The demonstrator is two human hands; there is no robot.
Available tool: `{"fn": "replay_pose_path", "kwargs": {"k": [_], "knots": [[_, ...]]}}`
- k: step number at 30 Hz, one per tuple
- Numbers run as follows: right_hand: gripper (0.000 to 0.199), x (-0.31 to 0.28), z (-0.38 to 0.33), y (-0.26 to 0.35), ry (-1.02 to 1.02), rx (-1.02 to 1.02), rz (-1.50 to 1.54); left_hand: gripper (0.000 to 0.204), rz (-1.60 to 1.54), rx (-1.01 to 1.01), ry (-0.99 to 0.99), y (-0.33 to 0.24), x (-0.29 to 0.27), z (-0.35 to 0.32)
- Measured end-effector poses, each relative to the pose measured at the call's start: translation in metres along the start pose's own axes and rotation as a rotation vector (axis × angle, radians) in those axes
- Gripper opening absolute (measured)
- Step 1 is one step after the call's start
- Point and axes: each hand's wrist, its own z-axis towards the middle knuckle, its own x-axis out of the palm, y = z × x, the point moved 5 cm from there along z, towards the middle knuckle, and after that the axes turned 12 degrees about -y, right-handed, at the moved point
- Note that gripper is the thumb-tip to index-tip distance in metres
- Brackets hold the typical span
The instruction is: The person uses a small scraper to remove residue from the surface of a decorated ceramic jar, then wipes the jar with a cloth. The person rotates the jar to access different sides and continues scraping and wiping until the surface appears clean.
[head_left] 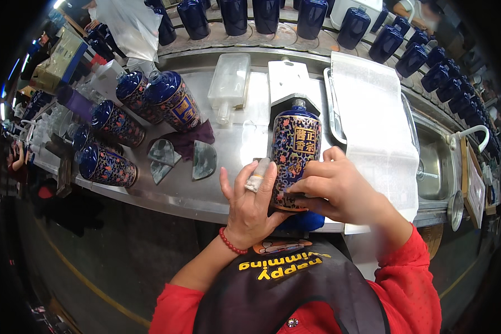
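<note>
A dark blue bottle (296, 150) with a floral pattern and gold-framed characters lies on the steel worktop in front of me, its neck pointing away. My left hand (249, 207) steadies its left side and lower end; one finger has a whitish wrap. Bent over the bottle's lower right face is my right hand (339, 186), its fingers pinched together against the pattern. Whatever those fingertips may hold is hidden. Beyond the bottle, its neck end lies by a white stand (288, 78) with a dark cradle edge. Blue cloth (309, 221) shows beneath the bottle's near end.
Several patterned bottles (117, 123) stand at the left, near a purple cloth (197, 136) and grey-green curved pads (204, 160). A clear bottle (229, 83) lies farther back. White patterned sheets (373, 128) cover the right side, beside a sink (433, 161). Plain blue bottles (266, 15) line a conveyor behind.
</note>
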Motion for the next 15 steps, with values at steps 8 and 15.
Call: {"fn": "replay_pose_path", "kwargs": {"k": [8,15], "knots": [[0.018,0.008,0.021,-0.009,0.082,-0.035,0.022,0.097,0.02,-0.016,0.043,-0.003,-0.003,0.002],[0.018,0.005,0.0,0.004,-0.01,-0.075,0.146,0.097,-0.027,-0.016,0.036,0.009,0.005,-0.006]]}}
